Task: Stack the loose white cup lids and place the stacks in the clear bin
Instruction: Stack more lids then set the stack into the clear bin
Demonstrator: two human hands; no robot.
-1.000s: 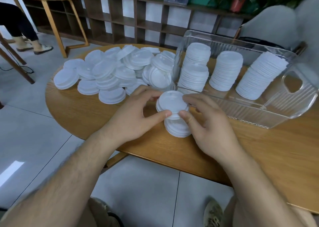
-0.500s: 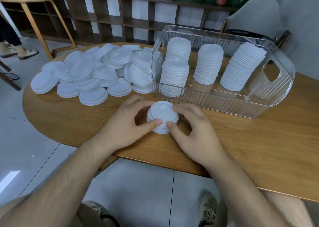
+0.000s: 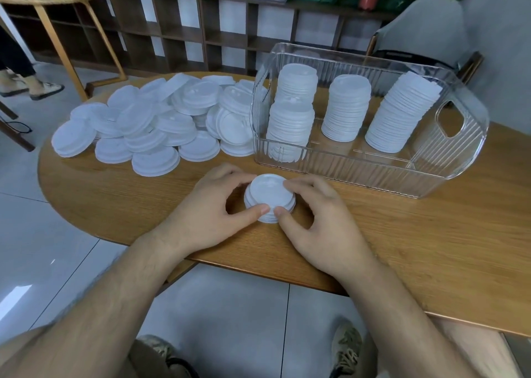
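Your left hand [image 3: 207, 208] and right hand [image 3: 319, 219] both grasp the short lid stack [image 3: 270, 196], fingers curled round its rim. It sits on the desk [image 3: 402, 248] just in front of the clear bin [image 3: 359, 173]. Squeeze evenly so the rims nest flush, then lift from low down. No writing is readable anywhere.

Small stack: short pile of round white plastic cup lids [image 3: 270, 198], upright, centre of frame.
Loose lids: heap of white plastic lids [image 3: 152, 124], overlapping, left of centre.
Bin: clear ribbed plastic bin [image 3: 373, 173], upper right, holding four lid stacks [image 3: 346, 107], the rightmost leaning.
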